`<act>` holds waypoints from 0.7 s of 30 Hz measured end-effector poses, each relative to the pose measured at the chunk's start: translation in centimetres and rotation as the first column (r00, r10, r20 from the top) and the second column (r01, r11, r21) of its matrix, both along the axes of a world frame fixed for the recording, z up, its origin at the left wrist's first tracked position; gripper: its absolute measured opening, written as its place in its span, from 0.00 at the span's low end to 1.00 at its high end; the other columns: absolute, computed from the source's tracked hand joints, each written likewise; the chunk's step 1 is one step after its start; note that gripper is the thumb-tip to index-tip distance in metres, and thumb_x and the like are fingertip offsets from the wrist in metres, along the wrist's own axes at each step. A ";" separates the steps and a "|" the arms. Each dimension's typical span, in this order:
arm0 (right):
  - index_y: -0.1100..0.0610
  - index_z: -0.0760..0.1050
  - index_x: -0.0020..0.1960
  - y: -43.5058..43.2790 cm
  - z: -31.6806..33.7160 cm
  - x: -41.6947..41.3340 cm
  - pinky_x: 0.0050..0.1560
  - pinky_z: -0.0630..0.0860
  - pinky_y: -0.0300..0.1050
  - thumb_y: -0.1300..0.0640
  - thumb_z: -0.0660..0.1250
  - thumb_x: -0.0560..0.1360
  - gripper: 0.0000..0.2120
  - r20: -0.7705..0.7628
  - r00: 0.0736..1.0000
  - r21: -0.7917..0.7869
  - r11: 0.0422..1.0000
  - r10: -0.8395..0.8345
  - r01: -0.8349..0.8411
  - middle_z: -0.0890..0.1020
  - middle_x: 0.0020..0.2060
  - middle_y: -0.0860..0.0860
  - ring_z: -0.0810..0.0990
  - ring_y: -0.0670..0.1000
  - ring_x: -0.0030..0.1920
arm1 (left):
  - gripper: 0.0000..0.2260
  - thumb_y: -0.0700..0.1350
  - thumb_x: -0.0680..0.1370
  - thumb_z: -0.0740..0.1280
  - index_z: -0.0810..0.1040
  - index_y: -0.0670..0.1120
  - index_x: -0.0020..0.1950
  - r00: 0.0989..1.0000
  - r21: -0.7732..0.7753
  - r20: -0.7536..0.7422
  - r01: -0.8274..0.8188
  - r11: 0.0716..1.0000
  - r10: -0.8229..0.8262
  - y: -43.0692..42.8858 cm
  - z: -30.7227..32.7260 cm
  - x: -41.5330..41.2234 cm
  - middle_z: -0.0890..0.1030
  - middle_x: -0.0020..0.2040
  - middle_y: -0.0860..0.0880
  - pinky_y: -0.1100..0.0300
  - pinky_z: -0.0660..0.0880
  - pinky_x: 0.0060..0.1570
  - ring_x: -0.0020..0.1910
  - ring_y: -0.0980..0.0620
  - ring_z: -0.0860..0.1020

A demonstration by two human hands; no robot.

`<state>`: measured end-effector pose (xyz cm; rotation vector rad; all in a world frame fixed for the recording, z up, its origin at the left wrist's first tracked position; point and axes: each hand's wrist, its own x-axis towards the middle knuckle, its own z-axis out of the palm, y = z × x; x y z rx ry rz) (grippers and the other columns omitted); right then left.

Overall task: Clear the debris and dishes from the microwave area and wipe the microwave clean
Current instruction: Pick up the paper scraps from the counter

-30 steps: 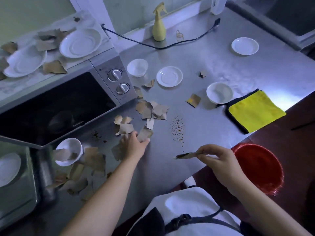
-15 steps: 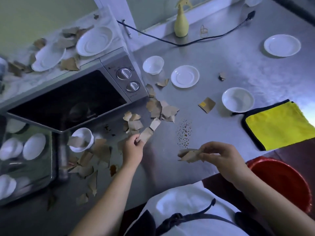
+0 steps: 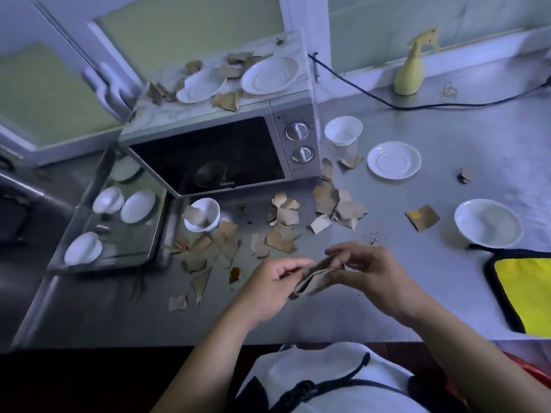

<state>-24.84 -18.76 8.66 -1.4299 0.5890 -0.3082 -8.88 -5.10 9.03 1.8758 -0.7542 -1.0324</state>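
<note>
Over the front edge of the counter [image 3: 417,311], the left hand [image 3: 268,290] and right hand [image 3: 375,278] are both pinching one bundle of cardboard scraps [image 3: 316,278].

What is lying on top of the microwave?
On the microwave lie a left plate and a right plate, both white, among torn brown scraps. Anything beneath them is hidden.

Your silver microwave [image 3: 295,138] sits at upper centre, two white plates [image 3: 268,74] and torn brown cardboard scraps [image 3: 226,99] on its top, more scraps littering the counter [image 3: 447,129] below it around a white bowl [image 3: 213,210], a few pinched between your left hand [image 3: 268,289] and right hand [image 3: 374,275].
</note>
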 end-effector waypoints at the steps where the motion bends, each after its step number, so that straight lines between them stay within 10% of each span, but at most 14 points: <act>1: 0.63 0.82 0.39 0.2 0.1 0.0 0.50 0.78 0.36 0.69 0.75 0.71 0.04 0.030 1.000 0.039 0.999 -0.003 0.002 0.87 0.43 0.52 0.86 0.51 0.48 | 0.14 0.42 0.81 0.67 0.83 0.63 0.50 1.000 0.002 -0.001 0.005 1.000 -0.005 0.3 0.2 -0.2 0.86 0.49 0.60 0.72 0.75 0.47 0.48 0.62 0.81; 10: 0.64 0.82 0.43 1.4 -1.4 -2.1 0.44 0.82 0.45 0.72 0.71 0.73 0.05 0.020 0.987 -0.018 0.987 -0.160 0.161 0.86 0.37 0.57 0.87 0.57 0.39 | 0.11 0.60 0.73 0.72 0.84 0.60 0.53 0.992 0.025 -0.100 0.081 0.996 -0.078 0.6 0.6 -2.1 0.84 0.48 0.57 0.66 0.77 0.41 0.44 0.60 0.81; 21: 0.59 0.80 0.43 0.8 -2.0 -4.5 0.45 0.81 0.47 0.73 0.71 0.72 0.10 -0.017 0.965 -0.123 0.958 -0.262 0.258 0.85 0.37 0.51 0.84 0.50 0.38 | 0.11 0.34 0.74 0.73 0.82 0.47 0.52 0.994 -0.034 -0.064 0.092 0.995 -0.094 -2.3 -0.5 -3.8 0.83 0.42 0.50 0.63 0.77 0.42 0.40 0.57 0.80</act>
